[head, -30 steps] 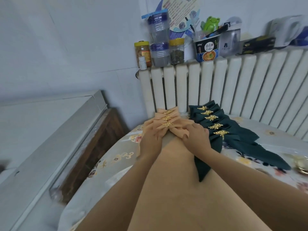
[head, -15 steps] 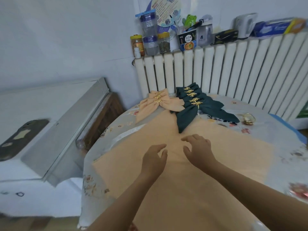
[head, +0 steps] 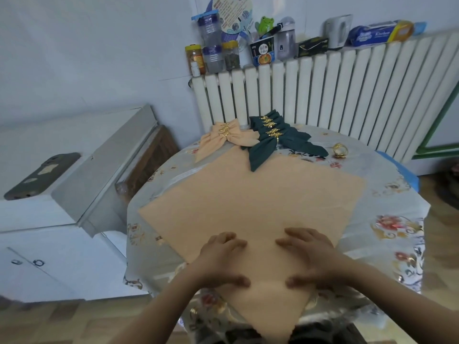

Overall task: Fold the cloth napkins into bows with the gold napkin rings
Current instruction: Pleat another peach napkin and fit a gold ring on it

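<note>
Peach napkin flat diamond, soft cloth, both hands' fingers spread, pressing near corner.

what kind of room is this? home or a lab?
Most likely a home, perhaps a kitchen or dining corner: a white radiator whose top holds food jars and an instant noodle cup, and a small table with a floral tablecloth.

blue roll pack on radiator, word "Kitchen" partly readable, other labels blurred
</note>
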